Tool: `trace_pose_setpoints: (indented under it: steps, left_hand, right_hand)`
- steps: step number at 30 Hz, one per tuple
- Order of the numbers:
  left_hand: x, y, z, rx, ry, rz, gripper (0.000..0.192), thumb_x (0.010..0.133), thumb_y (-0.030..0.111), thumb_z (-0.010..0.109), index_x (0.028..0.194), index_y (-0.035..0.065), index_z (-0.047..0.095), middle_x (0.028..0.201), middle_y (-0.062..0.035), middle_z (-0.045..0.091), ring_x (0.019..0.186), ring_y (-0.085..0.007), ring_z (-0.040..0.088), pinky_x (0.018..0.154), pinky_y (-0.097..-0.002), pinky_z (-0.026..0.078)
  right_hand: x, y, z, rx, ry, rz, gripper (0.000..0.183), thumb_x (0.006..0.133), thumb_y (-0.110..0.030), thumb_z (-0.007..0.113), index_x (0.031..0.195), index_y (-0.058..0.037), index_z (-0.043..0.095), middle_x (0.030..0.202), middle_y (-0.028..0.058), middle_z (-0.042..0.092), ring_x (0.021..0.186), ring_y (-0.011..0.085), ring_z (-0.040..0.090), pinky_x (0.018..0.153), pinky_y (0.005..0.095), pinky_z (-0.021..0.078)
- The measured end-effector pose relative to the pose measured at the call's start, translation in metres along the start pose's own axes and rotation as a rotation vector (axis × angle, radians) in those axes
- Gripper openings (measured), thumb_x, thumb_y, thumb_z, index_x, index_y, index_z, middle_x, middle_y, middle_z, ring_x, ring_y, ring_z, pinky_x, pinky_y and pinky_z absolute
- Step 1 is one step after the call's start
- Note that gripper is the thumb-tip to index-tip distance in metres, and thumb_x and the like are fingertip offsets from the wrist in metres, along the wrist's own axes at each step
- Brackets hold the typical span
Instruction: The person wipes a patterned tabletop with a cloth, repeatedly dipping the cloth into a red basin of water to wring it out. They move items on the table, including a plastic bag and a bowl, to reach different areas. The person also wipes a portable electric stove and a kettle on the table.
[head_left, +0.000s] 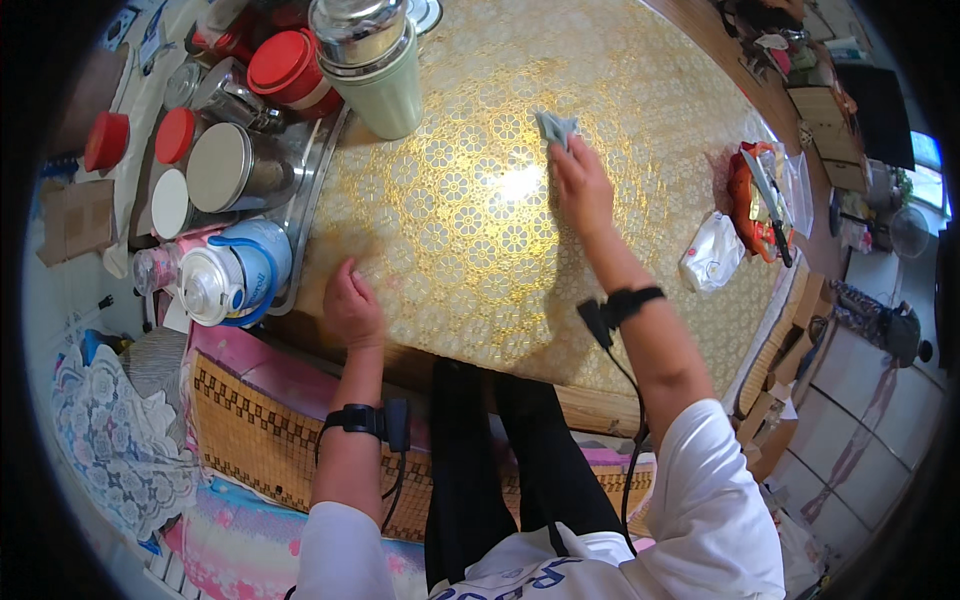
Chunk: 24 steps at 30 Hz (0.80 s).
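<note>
A gold, flower-patterned tablecloth (450, 225) covers the table before me. My right hand (585, 184) reaches over its middle, holding a crumpled grey-blue cloth (556, 129) against the surface. Bright glare lies just left of that hand. Near the table's front left edge is my left hand (354, 306), its fingers curled in and nothing visible in them. A metal tray (319, 180) with jars lies close beyond it to the left.
A pale green canister with a steel lid (386, 82) stands at the far left. Jars, red-lidded tins (289, 67) and a blue bottle (262, 259) crowd the tray. On the right are a white plastic packet (712, 251), an orange bag (742, 195) and a knife (765, 195).
</note>
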<state>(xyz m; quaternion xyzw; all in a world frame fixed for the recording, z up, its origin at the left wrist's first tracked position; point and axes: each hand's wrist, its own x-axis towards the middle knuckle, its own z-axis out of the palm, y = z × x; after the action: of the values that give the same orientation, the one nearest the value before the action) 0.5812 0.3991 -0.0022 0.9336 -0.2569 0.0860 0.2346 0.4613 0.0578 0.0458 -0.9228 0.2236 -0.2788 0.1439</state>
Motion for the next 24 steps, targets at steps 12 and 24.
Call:
trace_pose_setpoints:
  steps: [12,24]
  left_hand:
    - [0.003,0.008,-0.003,-0.002,0.022,0.010,0.022,0.089,0.009,0.053,0.110,0.0055,0.061,0.099,-0.0143,0.066,0.088,-0.0348,0.063,0.077,-0.0429,0.050]
    - [0.004,0.008,-0.002,0.046,0.004,0.005,0.022,0.089,0.008,0.053,0.110,0.0057,0.060,0.099,-0.0134,0.066,0.087,-0.0343,0.063,0.076,-0.0433,0.051]
  right_hand:
    - [0.033,-0.002,0.056,-0.013,-0.154,-0.363,0.029,0.091,-0.013,0.054,0.118,-0.0049,0.059,0.104,0.0123,0.064,0.097,0.0264,0.062,0.089,0.0412,0.0502]
    - [-0.089,-0.055,0.004,0.454,-0.536,-0.516,0.033,0.091,-0.010,0.054,0.124,-0.0070,0.057,0.109,0.0109,0.064,0.100,0.0267,0.062,0.088,0.0386,0.0537]
